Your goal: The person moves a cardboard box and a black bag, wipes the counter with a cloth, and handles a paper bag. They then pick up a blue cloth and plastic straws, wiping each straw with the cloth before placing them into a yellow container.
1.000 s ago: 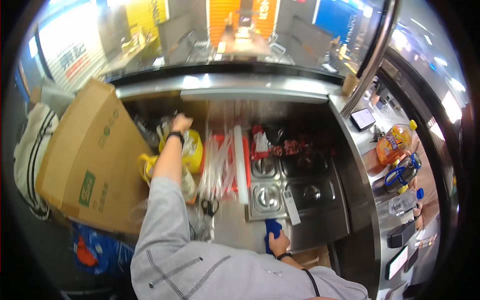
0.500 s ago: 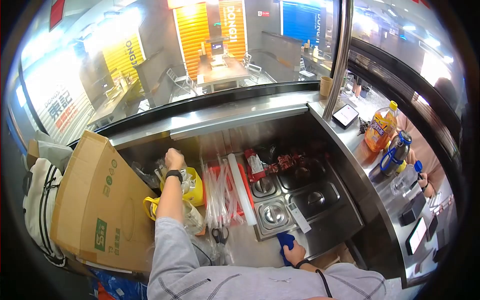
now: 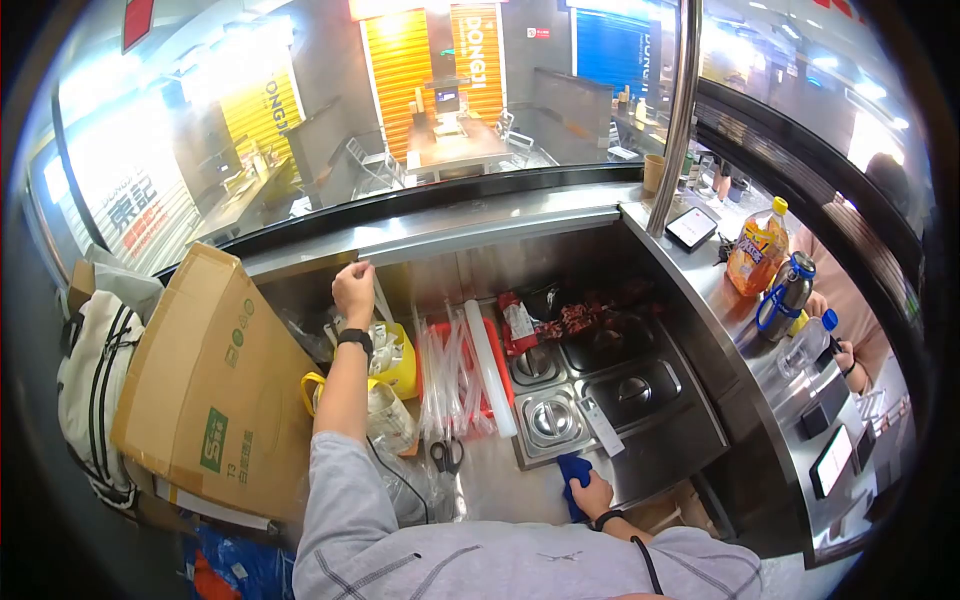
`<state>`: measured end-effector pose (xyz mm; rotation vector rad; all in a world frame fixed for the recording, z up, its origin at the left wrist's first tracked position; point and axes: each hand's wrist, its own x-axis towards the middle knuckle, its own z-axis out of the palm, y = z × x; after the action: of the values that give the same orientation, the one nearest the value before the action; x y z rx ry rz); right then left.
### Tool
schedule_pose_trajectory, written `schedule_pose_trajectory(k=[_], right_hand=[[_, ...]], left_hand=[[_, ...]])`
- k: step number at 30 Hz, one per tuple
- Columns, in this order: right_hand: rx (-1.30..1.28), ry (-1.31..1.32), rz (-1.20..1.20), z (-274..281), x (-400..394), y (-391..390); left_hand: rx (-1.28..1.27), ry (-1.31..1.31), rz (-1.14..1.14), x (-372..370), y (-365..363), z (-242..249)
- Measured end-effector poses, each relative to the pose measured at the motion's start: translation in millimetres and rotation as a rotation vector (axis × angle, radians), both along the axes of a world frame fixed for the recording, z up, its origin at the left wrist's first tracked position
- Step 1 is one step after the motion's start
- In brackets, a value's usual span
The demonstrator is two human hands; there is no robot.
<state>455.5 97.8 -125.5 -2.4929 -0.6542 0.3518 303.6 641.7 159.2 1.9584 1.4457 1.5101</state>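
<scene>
My left hand [image 3: 352, 293], wearing a black wristband, is raised over a yellow container [image 3: 401, 372] with pale packets in it. Its fingers are pinched together, and a thin pale strip [image 3: 381, 298] runs down beside the fingertips; I cannot tell what they hold. Below that forearm is a yellow-handled bag [image 3: 392, 418]. My right hand [image 3: 592, 495] is closed on a dark blue cloth [image 3: 574, 478] at the counter's front edge. Just beyond the cloth are a lidded steel pan [image 3: 551, 420] and a white remote-like device [image 3: 600, 428].
A tall cardboard box [image 3: 190, 380] stands at left. Clear plastic sleeves [image 3: 445, 375] lie over a red tray, with black scissors [image 3: 447, 456] in front. On the right ledge are an orange drink bottle [image 3: 757, 250], a steel flask [image 3: 785, 295] and a person's hand [image 3: 846, 357].
My left hand has risen up and away from the yellow container, and the pale strip now shows by its fingertips. My right hand stays on the cloth. The view has shifted slightly.
</scene>
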Motion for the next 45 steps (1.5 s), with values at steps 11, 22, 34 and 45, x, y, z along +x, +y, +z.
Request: schedule_pose_trajectory(k=[11,22,34,45], right_hand=[[0.733,0.626,-0.323,18,13,2],[1.092,1.038,0.157,226,-15,50],[0.694,0.995,0.36,167,-54,78],[0.539,0.999,0.417,170,-62,90]], left_hand=[[0.356,-0.368,-0.383,-43,-152,138],[-0.33,-0.01,-1.051,-46,-315,80],[-0.558,-0.264,-0.87,9,-330,-100],[-0.687,-0.424,-0.958,3,-326,-138]])
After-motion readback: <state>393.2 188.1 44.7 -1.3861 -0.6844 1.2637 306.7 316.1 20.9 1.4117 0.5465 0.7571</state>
